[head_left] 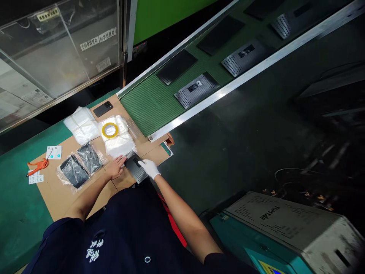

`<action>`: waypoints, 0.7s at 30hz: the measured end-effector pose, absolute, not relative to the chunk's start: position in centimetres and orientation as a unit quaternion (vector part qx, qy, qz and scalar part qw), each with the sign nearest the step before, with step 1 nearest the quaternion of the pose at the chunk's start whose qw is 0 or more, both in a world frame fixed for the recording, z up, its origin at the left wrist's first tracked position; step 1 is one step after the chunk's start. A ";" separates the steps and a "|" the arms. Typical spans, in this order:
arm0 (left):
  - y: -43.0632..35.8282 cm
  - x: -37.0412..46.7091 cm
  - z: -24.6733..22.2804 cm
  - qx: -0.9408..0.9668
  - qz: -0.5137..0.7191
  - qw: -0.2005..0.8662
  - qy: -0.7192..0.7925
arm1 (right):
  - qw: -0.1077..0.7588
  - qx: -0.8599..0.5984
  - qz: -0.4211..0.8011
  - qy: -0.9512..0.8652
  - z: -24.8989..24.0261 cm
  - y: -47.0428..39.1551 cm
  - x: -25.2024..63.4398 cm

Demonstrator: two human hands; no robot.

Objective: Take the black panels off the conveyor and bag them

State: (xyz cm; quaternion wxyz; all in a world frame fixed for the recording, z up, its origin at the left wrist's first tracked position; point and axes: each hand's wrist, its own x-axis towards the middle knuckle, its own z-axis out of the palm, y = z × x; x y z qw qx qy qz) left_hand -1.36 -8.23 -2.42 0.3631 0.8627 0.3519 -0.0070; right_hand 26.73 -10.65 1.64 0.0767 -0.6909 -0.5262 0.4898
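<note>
A dark flat plastic panel [134, 163] with a perforated end lies in front of my body on the cardboard. My right hand [149, 168], in a white glove, grips its right side, the fingers reaching over the top face. My bare left hand [115, 167] rests with fingers stretched out at the panel's left edge, by the lower end of a stack of clear plastic bags [118, 144]. Whether the panel's far corner is inside a bag I cannot tell. On the stack sits a roll of yellow tape [110, 130]. Two bagged dark panels [74, 171] lie to the left.
A green conveyor belt [145, 108] carrying several similar panels slopes in from the upper right, with a metal rail [199, 101]. A phone [103, 109], more bags [82, 125], an orange air gun [40, 165] and labels [54, 152] lie on the table. A machine [285, 228] stands lower right.
</note>
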 end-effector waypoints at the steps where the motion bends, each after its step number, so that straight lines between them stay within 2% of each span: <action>1: -8.3 -1.3 -2.2 0.869 -0.003 0.358 0.342 | 0.083 -0.693 0.489 -0.523 1.7 -10.6 26.8; 13: -6.7 -0.5 -1.9 0.891 0.152 0.290 0.314 | 0.177 -0.698 0.509 -0.471 2.8 -9.4 26.1; 21: -4.0 0.3 -0.3 0.873 0.185 0.292 0.345 | 0.287 -0.702 0.482 -0.439 6.6 -9.2 26.0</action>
